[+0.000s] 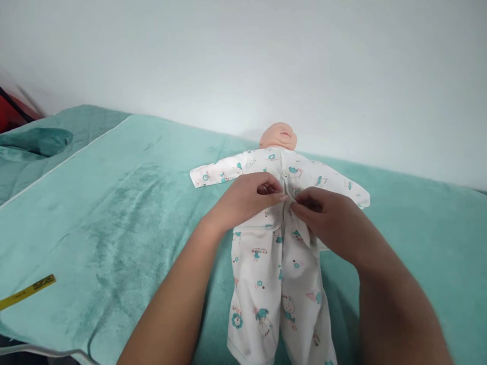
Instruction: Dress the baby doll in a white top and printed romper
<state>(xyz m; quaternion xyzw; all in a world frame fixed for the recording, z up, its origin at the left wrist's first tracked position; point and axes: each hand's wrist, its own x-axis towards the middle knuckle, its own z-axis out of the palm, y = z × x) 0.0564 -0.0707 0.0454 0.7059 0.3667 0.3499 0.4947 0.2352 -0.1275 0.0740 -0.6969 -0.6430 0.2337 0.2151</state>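
A baby doll (279, 136) lies on its back on a teal velvet cover, dressed in a white printed baby shirt (262, 161) and matching printed trousers (262, 284). Both shirt sleeves are spread out to the sides. At the middle of the shirt front, my left hand (254, 195) pinches one edge of the opening between thumb and fingers. Close beside it, my right hand (323, 210) pinches the other edge. A button (284, 174) shows higher up, near the neck. Whatever fastener lies between my fingertips is hidden.
The teal cover (133, 213) spreads across the surface up to a white wall (228, 61). A yellow strip with dark print (28, 292) lies at the left. At the lower left edge runs a pale cable (45, 349). A red object (13, 111) stands at the far left.
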